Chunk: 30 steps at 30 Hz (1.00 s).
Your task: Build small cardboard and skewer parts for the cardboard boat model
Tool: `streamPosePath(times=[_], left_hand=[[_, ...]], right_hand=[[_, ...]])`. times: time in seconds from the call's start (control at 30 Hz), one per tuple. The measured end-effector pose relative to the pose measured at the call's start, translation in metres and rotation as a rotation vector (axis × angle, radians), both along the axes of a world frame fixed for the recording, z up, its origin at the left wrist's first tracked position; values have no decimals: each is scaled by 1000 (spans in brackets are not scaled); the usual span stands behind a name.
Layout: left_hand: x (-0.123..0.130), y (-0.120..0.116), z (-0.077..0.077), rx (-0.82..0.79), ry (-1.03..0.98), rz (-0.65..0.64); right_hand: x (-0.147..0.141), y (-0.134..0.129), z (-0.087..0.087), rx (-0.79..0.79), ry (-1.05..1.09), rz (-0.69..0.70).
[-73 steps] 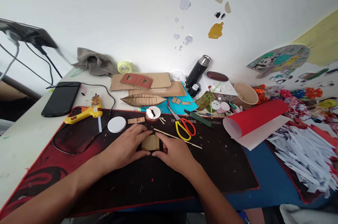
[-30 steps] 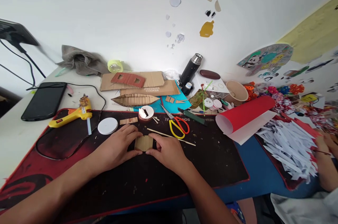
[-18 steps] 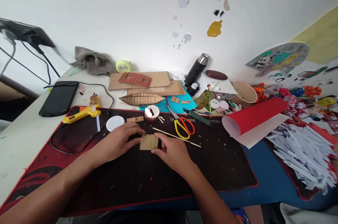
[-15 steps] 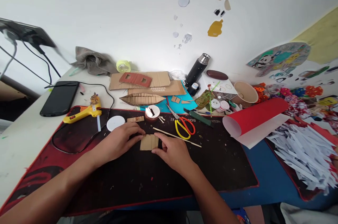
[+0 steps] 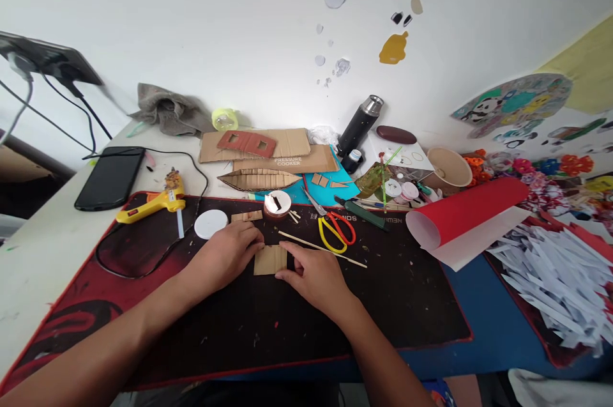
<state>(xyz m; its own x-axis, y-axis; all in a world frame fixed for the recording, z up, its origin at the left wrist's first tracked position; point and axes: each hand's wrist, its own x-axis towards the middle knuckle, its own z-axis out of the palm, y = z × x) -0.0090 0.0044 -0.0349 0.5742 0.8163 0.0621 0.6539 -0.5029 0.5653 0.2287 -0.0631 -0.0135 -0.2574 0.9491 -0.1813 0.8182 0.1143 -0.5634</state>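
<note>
A small square of cardboard (image 5: pixel 269 261) lies on the dark mat between my hands. My left hand (image 5: pixel 234 250) pinches its upper left corner. On the other side, my right hand (image 5: pixel 309 273) grips the right edge between thumb and forefinger. Just behind are a thin wooden stick (image 5: pixel 345 258), scissors with yellow and red handles (image 5: pixel 336 232), an open jar with a white top (image 5: pixel 278 204) and a narrow cardboard strip (image 5: pixel 246 216). A boat-shaped cardboard piece (image 5: pixel 258 179) rests farther back.
A yellow glue gun (image 5: pixel 153 206), its cord, a white lid (image 5: pixel 211 224) and a phone (image 5: pixel 110 178) lie at left. Behind stands a black flask (image 5: pixel 360 126). A red paper roll (image 5: pixel 474 212) and a pile of white paper strips (image 5: pixel 550 279) are at right.
My left hand's fingers have drawn slightly closer together at the cardboard's corner. My right hand keeps its grip, and the view has shifted slightly.
</note>
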Motion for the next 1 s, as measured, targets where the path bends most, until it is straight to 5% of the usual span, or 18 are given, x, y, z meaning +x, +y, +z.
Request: streamPosePath(times=[0.23,0.47,0.67,0.77,1.0], left_hand=[[-16,5,7,-151,-102,30],[-14,-9,14,-41,-1,-209],[-12,-15,6,45,24,-175],[-19,-9,12,46,-7,-180],[-33,22,31,258,144,34]], right_hand=[[-1,0,1,-1,-14,-5],[-1,1,2,5,-37,17],[-2,2,5,-4,-44,21],[0,3,5,-6,-5,31],[2,-1,1,-6,70,-12]])
